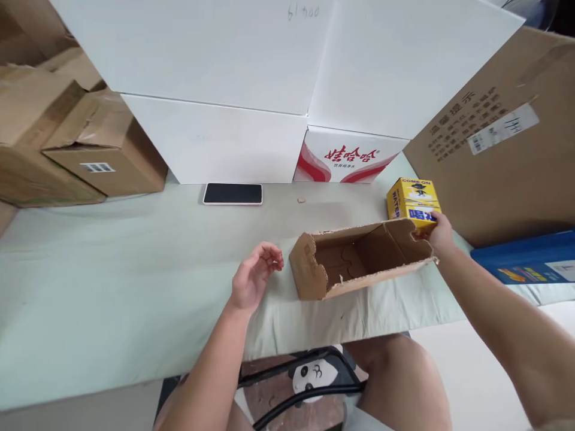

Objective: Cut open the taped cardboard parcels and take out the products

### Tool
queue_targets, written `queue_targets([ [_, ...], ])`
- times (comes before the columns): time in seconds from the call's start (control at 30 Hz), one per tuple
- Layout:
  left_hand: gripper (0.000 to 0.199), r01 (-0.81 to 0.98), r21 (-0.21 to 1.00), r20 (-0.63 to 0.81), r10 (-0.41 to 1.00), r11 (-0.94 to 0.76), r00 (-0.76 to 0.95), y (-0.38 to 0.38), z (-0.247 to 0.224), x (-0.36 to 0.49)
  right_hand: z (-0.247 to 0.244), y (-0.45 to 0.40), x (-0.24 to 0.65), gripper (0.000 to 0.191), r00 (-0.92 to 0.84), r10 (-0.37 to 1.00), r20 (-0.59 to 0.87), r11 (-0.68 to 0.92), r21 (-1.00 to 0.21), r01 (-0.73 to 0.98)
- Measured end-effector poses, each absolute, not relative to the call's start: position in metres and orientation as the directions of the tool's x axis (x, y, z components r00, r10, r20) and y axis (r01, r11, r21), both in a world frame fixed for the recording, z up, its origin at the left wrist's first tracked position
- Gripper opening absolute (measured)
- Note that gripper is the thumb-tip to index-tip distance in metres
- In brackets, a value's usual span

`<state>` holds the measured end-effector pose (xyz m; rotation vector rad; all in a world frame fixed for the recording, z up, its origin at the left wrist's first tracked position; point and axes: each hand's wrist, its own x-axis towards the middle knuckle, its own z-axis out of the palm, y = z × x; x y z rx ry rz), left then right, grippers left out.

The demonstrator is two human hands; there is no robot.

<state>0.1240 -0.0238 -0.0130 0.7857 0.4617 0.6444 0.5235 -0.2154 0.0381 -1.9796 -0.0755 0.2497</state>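
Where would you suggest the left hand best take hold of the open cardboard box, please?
Probably by the open cardboard box's left end wall, coming from the left and slightly above. That end faces the left hand, and the dip in its upper edge should let fingers hook over the wall. The long near edge looks ragged, so likely a poorer hold.

One yellow box (414,199), one phone (232,194)

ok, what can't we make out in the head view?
Head view:
Yellow printed cardboard box: lower part, behind the open brown cardboard carton.
Right hand: some fingers, apparently behind that box.
Small pale scrap: too small to identify.
Blue flat printed package: cut off by right edge.
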Motion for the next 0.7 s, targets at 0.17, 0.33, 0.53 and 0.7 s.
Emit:
queue_targets([
  [0.17,0.043,-0.339,0.774,-0.136,0.664,0.534,0.735,-0.027,-0.012,0.128,0.039,-0.176,0.566,0.025,0.965,0.064,-0.256,-0.343,-0.913,-0.22],
  [0.33,0.044,-0.312,0.798,-0.109,0.633,0.516,0.766,-0.03,-0.012,0.125,0.033,-0.141,0.593,0.026,0.975,-0.014,-0.221,-0.335,-0.918,-0.213],
  [0.53,0.043,-0.34,0.785,-0.107,0.653,0.519,0.749,-0.027,-0.011,0.122,0.026,-0.116,0.601,0.012,0.977,0.074,-0.201,-0.387,-0.908,-0.158],
  [0.7,0.044,-0.359,0.771,-0.105,0.66,0.527,0.744,-0.025,-0.011,0.122,0.052,-0.132,0.571,0.028,0.93,0.256,-0.265,-0.412,-0.9,-0.144],
])
